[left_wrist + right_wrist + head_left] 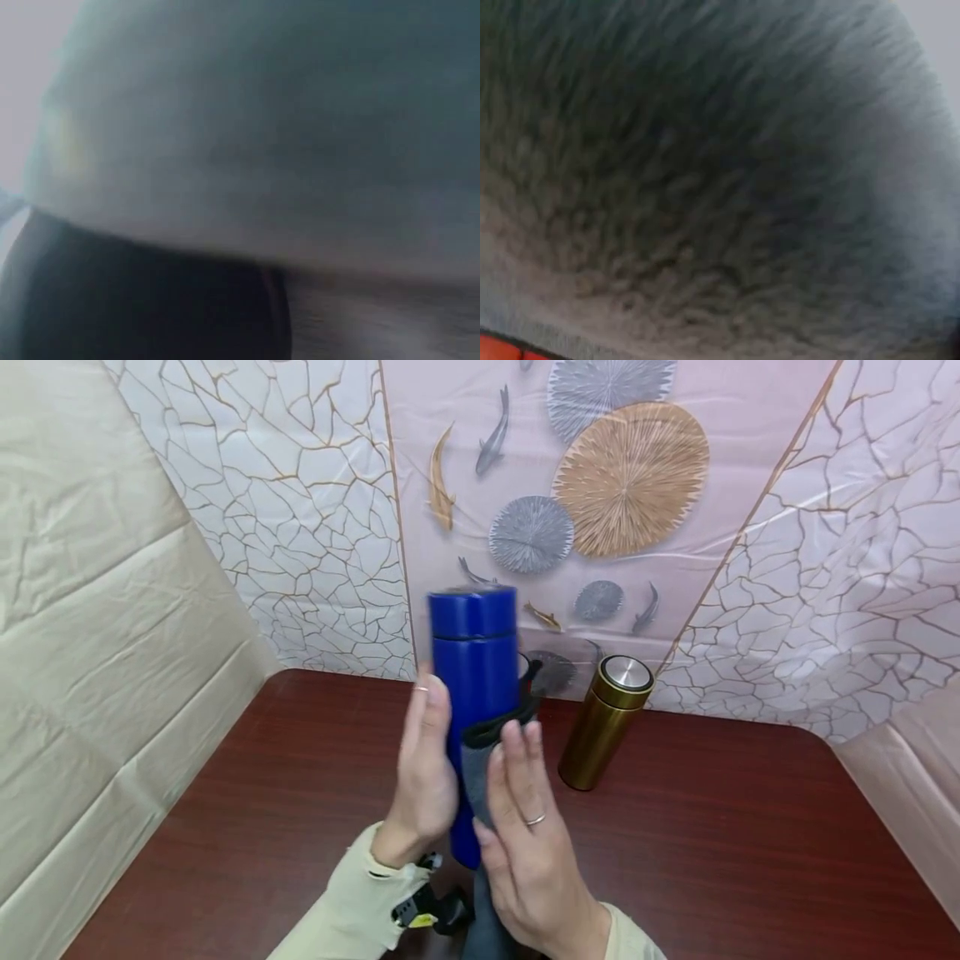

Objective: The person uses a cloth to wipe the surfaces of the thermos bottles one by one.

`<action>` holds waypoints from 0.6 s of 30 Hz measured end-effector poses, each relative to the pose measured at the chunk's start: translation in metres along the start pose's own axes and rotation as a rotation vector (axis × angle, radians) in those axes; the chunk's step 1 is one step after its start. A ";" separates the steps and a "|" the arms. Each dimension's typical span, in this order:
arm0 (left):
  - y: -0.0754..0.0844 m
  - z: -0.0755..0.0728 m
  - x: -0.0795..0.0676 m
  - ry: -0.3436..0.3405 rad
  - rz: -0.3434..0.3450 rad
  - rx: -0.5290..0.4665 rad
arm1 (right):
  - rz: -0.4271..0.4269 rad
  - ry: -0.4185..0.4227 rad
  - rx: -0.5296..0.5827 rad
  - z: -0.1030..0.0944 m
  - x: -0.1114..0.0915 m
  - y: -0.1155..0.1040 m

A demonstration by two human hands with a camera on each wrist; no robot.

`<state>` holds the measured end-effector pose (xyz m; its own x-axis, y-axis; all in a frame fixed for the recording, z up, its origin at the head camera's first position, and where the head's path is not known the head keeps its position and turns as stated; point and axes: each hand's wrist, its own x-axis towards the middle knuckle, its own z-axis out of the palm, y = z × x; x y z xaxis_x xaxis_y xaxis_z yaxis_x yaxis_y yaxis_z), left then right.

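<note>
A blue thermos flask [475,672] stands nearly upright in front of me in the head view. My left hand [427,768] holds it along its left side. Against its lower right side lies a grey cloth [477,777] with a dark edge, hanging down towards me. My right hand [528,835] presses this cloth to the flask with its fingers extended upward; the palm is hidden. Blurred grey-green fabric [247,150] fills most of the left wrist view. Dark, fuzzy cloth [690,187] covers nearly all of the right wrist view.
A gold thermos flask [603,727] with a silver lid top stands on the dark red table [735,810], right of the blue one. Behind the blue flask, a dark object is mostly hidden. Patterned sheeting [300,510] rises behind the table's far edge.
</note>
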<state>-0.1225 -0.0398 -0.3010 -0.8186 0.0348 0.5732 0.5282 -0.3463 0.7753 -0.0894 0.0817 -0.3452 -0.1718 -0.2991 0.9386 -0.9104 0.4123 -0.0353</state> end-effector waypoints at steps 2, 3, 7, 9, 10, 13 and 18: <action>-0.007 0.008 -0.004 -0.077 0.007 0.022 | 0.036 0.055 0.004 -0.006 0.005 0.003; -0.010 0.011 -0.007 -0.111 0.011 0.045 | 0.055 0.084 0.003 -0.010 0.007 0.004; -0.026 0.022 -0.015 -0.214 0.030 0.176 | 0.137 0.203 0.024 -0.022 0.015 0.013; -0.033 0.026 -0.019 -0.250 0.020 0.231 | 0.180 0.235 0.038 -0.029 0.017 0.018; -0.035 0.027 -0.020 -0.267 0.013 0.251 | 0.200 0.244 0.044 -0.032 0.018 0.020; -0.037 0.029 -0.023 -0.299 -0.025 0.263 | 0.229 0.257 0.046 -0.036 0.017 0.023; -0.030 0.027 -0.020 -0.269 -0.016 0.219 | 0.201 0.266 0.055 -0.028 0.016 0.019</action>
<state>-0.1156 -0.0050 -0.3284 -0.7537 0.2942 0.5877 0.5758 -0.1356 0.8063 -0.0991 0.1090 -0.3211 -0.2522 0.0211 0.9674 -0.8886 0.3909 -0.2402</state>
